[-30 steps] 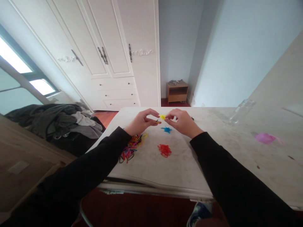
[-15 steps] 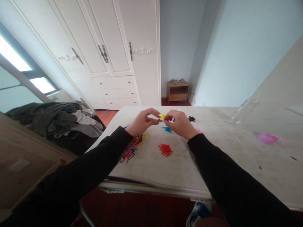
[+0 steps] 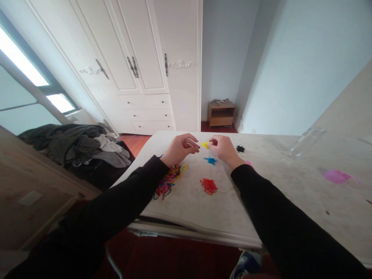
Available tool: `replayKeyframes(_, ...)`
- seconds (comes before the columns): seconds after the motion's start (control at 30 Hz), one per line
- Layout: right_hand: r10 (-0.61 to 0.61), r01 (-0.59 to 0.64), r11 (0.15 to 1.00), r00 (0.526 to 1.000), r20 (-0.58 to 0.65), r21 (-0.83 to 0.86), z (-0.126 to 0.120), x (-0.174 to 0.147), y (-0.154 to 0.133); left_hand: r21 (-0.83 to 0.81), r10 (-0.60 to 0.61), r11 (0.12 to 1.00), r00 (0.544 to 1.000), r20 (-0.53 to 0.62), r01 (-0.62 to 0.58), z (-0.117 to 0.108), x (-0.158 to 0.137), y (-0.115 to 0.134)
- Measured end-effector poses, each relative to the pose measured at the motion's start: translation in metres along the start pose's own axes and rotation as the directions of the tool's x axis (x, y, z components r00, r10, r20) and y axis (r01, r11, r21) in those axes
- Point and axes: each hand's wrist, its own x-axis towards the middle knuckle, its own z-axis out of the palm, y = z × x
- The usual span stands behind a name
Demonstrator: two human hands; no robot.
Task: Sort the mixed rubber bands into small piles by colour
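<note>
My left hand [image 3: 181,149] is raised over the table, thumb and forefinger pinched on a tiny dark bit that looks like a black rubber band [image 3: 199,147]. At the small yellow rubber band pile [image 3: 205,145], my right hand [image 3: 222,148] has its fingertips closed on a yellow band, partly hidden by the fingers. A blue band pile [image 3: 210,161] lies just below the right hand, and a red pile [image 3: 208,186] is nearer me. Under my left wrist is a mixed heap of coloured rubber bands [image 3: 168,180], partly covered by the sleeve.
A black band pile [image 3: 240,148] lies right of my right hand, and a pink one [image 3: 248,163] shows beside that wrist. Farther right on the white table [image 3: 279,193] are a clear container [image 3: 308,141] and a pink object [image 3: 337,176]. A wardrobe [image 3: 145,46] stands beyond.
My hands, close together before, have moved apart. The right one is now at the yellow pile, while the left keeps its pinch. The whole view has shifted slightly.
</note>
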Motion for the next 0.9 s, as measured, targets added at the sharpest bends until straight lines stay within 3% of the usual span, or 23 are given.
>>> replayKeyframes(0.17,-0.032,0.038,0.992,0.998,-0.052,0.120,-0.015,-0.009,-0.009,0.021,0.011,1.000,1.000,-0.010,-0.010,-0.001,0.000,-0.001)
replayKeyframes(0.4,-0.222,0.170,0.909,0.970,0.096,0.380,-0.020,-0.026,-0.033,0.058,0.015,0.998,1.000,0.008,-0.016,0.001,-0.002,0.004)
replayKeyframes(0.53,-0.229,0.164,0.909,0.964,0.132,0.383,-0.017,-0.026,-0.034,0.078,0.017,0.997,0.999,0.045,-0.021,0.003,-0.003,0.008)
replayKeyframes(0.63,-0.193,0.155,0.941,0.976,0.102,0.301,-0.032,-0.021,-0.021,0.058,0.010,0.998,0.999,0.040,-0.012,0.004,-0.003,0.008)
replayKeyframes(0.73,-0.068,0.066,0.980,0.998,0.005,0.188,-0.060,-0.018,0.007,0.084,0.010,0.996,1.000,0.029,-0.012,0.002,-0.002,0.005)
replayKeyframes(0.9,0.127,-0.126,0.992,0.990,-0.057,0.017,-0.100,-0.025,0.056,0.305,0.059,0.948,0.991,0.119,-0.093,-0.004,0.001,0.002)
